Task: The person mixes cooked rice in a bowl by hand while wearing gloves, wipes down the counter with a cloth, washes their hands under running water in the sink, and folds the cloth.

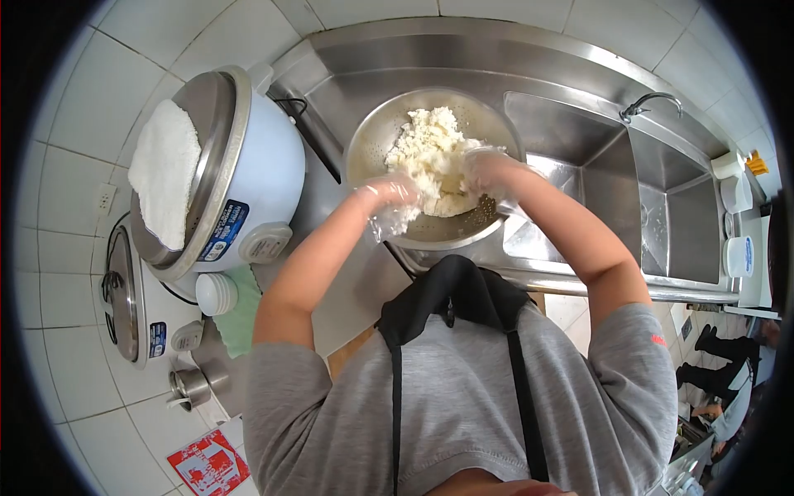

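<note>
A large perforated steel colander point(368, 157) holds a heap of white, clumpy food point(430, 136) that looks like cooked rice. Both my hands are inside the bowl, each in a clear plastic glove. My left hand point(395, 195) is curled into the near left side of the heap, its fingertips partly buried. On the right side, my right hand point(488, 169) is closed into the rice, its fingers partly hidden by glove and grains. Some metal with small holes shows beside the heap.
Left of the colander stands a big rice cooker point(269, 157) with a white cloth point(165, 174) on its lid. A smaller cooker point(141, 289), stacked white bowls point(215, 293) and a green cloth point(238, 310) are nearby. Right are a double sink point(608, 182) and faucet point(653, 103); people stand far right.
</note>
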### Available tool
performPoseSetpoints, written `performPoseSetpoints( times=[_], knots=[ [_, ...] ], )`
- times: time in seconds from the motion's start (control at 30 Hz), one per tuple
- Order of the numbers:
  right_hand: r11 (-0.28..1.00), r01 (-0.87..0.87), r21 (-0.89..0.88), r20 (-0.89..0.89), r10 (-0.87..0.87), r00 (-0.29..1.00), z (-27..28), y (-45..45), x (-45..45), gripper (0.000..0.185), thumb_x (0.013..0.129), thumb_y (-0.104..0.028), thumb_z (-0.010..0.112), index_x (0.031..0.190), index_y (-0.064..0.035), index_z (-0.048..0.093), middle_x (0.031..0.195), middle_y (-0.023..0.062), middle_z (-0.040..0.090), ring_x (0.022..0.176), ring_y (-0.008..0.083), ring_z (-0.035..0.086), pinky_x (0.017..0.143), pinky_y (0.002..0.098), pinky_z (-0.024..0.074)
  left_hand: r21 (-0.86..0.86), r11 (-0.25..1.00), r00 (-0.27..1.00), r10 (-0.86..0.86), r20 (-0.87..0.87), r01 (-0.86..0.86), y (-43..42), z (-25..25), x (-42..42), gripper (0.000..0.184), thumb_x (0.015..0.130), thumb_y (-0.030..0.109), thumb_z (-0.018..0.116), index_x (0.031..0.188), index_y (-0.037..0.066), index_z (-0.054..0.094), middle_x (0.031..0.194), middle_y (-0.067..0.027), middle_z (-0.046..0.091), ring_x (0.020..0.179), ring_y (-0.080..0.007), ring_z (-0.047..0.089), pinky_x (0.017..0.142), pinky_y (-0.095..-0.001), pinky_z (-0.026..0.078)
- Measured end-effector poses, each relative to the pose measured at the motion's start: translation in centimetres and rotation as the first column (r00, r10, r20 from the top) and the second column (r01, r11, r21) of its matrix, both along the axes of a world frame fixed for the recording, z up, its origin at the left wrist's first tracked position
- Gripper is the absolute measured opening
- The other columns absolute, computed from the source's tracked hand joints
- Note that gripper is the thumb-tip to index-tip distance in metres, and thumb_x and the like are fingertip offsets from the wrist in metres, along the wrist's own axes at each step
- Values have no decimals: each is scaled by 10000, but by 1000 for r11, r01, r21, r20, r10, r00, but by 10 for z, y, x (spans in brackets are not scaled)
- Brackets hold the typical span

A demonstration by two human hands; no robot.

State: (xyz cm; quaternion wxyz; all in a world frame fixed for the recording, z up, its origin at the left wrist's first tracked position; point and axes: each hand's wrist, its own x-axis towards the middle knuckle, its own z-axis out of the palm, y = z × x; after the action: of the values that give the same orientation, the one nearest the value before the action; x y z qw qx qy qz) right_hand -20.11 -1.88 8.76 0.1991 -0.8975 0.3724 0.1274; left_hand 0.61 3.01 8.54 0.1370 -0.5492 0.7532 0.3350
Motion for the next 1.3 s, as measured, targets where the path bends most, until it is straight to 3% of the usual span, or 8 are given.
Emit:
performPoseSetpoints(
  times=[0.13,0.3,0.47,0.6,0.7,0.9,1.0,1.3],
  knots=[
    [889,-308,-338,-493,111,863,-12,18,18,230,656,-222,598,806,-49,622,853,147,597,805,245,574,676,372,434,29,993,969,-116,219,113,-1,-11,-30,943,543,562,668,1138,-116,394,1082,-276,489,984,-351,494,869,-340,380],
    [914,-335,-230,-115,316,942,-62,1,5,324,608,-332,655,794,-69,627,794,122,593,758,257,565,679,347,443,-371,928,991,24,132,27,-13,-109,-21,843,574,567,652,1098,-70,473,1109,-218,500,993,-323,499,885,-328,378],
    [915,-354,-195,274,398,876,-108,-9,-4,316,640,-298,642,850,-63,623,770,155,588,746,275,576,641,328,458,704,642,384,759,-526,-305,0,-70,-22,474,741,335,597,1021,-39,517,1009,-147,550,887,-242,551,750,-281,455],
    [813,10,582,229,-175,957,-29,19,17,298,723,-285,576,859,-20,581,709,124,571,672,223,568,592,317,470,802,596,5,803,-596,-40,-4,-77,-33,257,846,198,453,973,-9,536,871,-103,588,757,-162,575,654,-275,481],
    [142,133,981,45,-830,556,-52,20,4,320,782,-285,537,918,3,558,725,105,578,655,182,572,570,284,476,892,446,-63,895,-442,77,-14,-75,-21,246,871,214,424,983,29,541,874,-91,587,746,-167,577,635,-276,493],
    [248,-107,963,249,-969,-4,-79,25,33,443,832,-378,471,1032,15,515,889,126,593,708,186,570,630,320,461,833,472,240,878,-414,-289,-2,-46,-28,256,819,191,495,1010,27,542,883,-64,596,728,-143,583,604,-257,485],
    [392,603,695,90,-879,468,-58,13,42,451,818,-336,527,1097,16,486,990,112,574,880,175,534,724,333,429,751,549,421,818,-391,-368,2,-39,-25,277,794,179,531,1024,27,543,887,-50,601,719,-131,585,589,-248,481],
    [682,23,731,608,-667,431,-60,23,20,466,705,-111,661,1123,-15,480,1041,90,558,921,160,502,798,282,400,836,461,87,885,-458,-298,-7,-50,-16,234,825,229,490,941,32,542,713,-39,572,591,-123,555,514,-233,462]
  ],
)
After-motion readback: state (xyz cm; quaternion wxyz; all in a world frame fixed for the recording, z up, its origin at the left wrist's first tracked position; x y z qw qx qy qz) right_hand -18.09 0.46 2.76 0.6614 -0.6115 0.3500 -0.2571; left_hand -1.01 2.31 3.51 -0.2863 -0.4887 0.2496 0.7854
